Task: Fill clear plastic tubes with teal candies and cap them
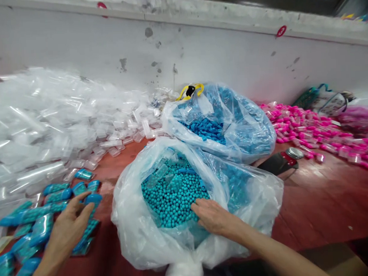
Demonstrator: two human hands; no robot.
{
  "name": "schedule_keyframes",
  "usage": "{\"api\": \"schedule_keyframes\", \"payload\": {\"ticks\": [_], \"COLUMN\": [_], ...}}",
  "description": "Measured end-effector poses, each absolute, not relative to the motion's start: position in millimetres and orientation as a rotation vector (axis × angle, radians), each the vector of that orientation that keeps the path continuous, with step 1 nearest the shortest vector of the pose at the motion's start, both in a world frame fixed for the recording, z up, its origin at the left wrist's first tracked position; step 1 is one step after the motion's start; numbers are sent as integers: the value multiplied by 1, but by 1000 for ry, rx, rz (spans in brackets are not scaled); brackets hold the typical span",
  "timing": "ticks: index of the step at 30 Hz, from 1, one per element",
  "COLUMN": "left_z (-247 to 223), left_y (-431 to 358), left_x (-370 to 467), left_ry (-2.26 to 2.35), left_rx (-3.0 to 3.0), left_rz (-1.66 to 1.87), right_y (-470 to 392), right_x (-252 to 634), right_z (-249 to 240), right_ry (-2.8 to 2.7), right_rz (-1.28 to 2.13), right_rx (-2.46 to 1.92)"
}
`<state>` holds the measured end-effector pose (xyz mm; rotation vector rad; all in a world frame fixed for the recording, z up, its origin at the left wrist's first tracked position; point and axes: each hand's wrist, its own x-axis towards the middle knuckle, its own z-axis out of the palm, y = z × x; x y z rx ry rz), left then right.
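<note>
A clear plastic bag (128,204) stands open at the centre, full of small teal beads (174,194), with a few clear containers and blue pieces on top. My right hand (209,213) is at the bag's right inner edge, fingertips curled together at the beads; what they hold, if anything, is hidden. My left hand (72,222) is over the left side of the table, thumb and forefinger apart, beside a group of clear containers with blue caps and teal beads (42,229). One blue cap (93,198) lies right at its fingertips.
Behind stands a bag of blue caps (250,131). A large heap of clear empty containers (50,118) fills the left of the red table (319,201). Pink-capped pieces (307,125) lie at the right, near a dark object with a round metal top (294,153). A wall runs behind.
</note>
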<state>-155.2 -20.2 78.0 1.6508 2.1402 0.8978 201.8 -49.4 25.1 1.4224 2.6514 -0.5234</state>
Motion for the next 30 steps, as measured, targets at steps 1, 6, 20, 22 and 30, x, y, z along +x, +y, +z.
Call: {"api": "schedule_keyframes", "payload": {"ticks": [1, 6, 20, 22, 30], "left_z": [79, 91, 4, 5, 8], "left_y": [-21, -39, -23, -19, -12], "left_x": [-152, -80, 19, 18, 11], "left_ry": [2211, 2056, 1071, 1045, 873], "left_rx": [1740, 1953, 1526, 1304, 821], "left_rz": [910, 1203, 469, 423, 456], "right_y": [-48, -40, -2, 3, -6], "right_x": [202, 202, 207, 209, 208], "right_z": [24, 34, 37, 33, 26], "right_ry": [2652, 2633, 2392, 2302, 2457], "right_rz": [-549, -719, -467, -281, -462], "right_rx": [1424, 1426, 1940, 1898, 1850]}}
